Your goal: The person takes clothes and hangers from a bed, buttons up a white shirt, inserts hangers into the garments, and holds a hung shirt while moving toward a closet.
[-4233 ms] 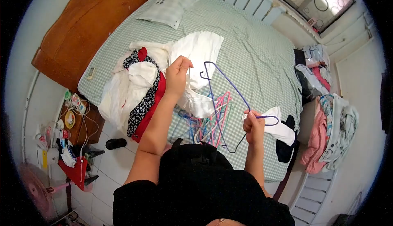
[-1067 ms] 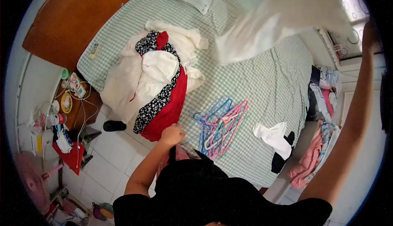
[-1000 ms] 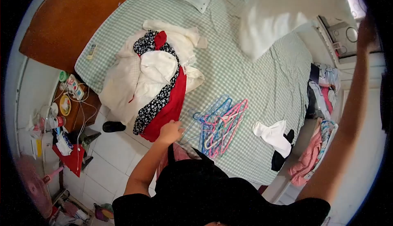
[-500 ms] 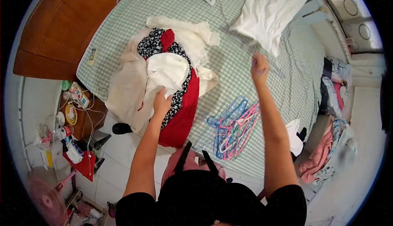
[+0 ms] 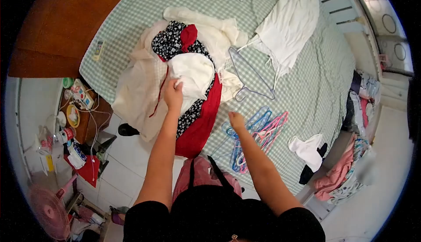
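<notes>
On the checked bed lies a white garment (image 5: 193, 73), and the fingers of my left hand (image 5: 174, 95) are closed on its left edge. It rests on a black floral and red dress (image 5: 199, 132) and cream sheer clothing (image 5: 136, 88). My right hand (image 5: 237, 121), fingers curled with nothing visible in them, is just left of a pile of blue and pink hangers (image 5: 258, 137). Beyond it, a grey-blue hanger (image 5: 253, 94) lies flat, with the thin straps of a white strappy top (image 5: 289, 27) at its two ends.
A small white and black garment (image 5: 307, 152) lies at the bed's right edge. Folded clothes (image 5: 344, 172) are stacked beyond it. At left stand a wooden headboard (image 5: 57, 27), a nightstand with cables (image 5: 90, 119) and a pink fan (image 5: 48, 211). A remote (image 5: 99, 50) rests on the bed.
My right hand has come back toward me and left, away from the grey-blue hanger, which now lies on the bed with the white top. My left hand stays at the white garment. The view has shifted slightly.
</notes>
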Demonstrator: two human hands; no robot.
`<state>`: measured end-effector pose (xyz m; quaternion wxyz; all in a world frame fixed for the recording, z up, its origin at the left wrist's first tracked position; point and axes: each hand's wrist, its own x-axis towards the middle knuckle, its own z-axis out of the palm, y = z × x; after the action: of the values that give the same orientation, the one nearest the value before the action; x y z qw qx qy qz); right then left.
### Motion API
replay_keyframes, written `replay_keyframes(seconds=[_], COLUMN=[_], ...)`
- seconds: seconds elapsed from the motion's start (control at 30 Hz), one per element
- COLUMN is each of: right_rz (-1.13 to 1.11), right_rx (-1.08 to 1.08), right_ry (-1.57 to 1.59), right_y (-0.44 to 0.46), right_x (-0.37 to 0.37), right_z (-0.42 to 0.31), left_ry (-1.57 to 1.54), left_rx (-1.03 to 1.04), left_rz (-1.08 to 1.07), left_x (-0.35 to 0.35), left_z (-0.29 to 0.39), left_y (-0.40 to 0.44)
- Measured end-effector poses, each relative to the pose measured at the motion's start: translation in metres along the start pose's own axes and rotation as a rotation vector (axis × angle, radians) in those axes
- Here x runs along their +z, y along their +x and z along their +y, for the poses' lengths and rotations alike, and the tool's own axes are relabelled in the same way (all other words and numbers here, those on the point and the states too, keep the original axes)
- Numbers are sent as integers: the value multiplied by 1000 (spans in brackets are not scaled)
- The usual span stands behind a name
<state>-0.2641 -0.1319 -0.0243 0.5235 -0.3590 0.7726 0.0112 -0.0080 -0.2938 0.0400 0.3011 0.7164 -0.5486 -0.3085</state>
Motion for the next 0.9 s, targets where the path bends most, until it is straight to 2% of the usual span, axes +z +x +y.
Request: replay_keyframes(seconds=[0.07,0.1,0.13,0.17,0.2,0.23,0.33,0.43,0.5,0.57,0.67,0.77,0.83,0.9], right_rz=[6,13,20,29,24,21,51,116,155,191,255,307,338,358], right_rx=[-80,-84,-84,-118,-130,-142,-219,-323,-387,-444,-521,-615,-678,-734], right_ry=[122,575,1028,1344,1467,1539,1653,1696,1705,1704,1696,1658,1617,1559], right_y=[-18,-41,-59,-67,-72,-78,-94,-120,-146,-176,-224,-267,-297,-324], right_x=[31,35,39,44,37,28,-14,-50,-69,-79,-86,-100,-114,-129], right_z=[-16,-40,-58,-64,-69,-72,-76,-73,-66,-57,-39,-24,-13,-1], left_ry=[-242,-479,-494,-677,-653,-626,-586,-658,-591,-605,-679,-762,-550,-502], left_rx=[-128,-23,-1,34,89,148,291,229,83,86,243,265,715,707], left_rz=[-283,-366,-490,-604,-746,-889,-944,-1042,-1149,-1174,-1170,-1047,-563,-585], left_x=[-7,-4,-20,-24,-31,-36,-37,-41,-54,-60,-67,-82,-90,-69], left_z=[24,27,61,77,94,106,117,127,137,145,158,178,194,173], left_y=[-29,-54,-78,-104,-122,-138,-182,-202,-206,-215,-236,-250,-253,-248])
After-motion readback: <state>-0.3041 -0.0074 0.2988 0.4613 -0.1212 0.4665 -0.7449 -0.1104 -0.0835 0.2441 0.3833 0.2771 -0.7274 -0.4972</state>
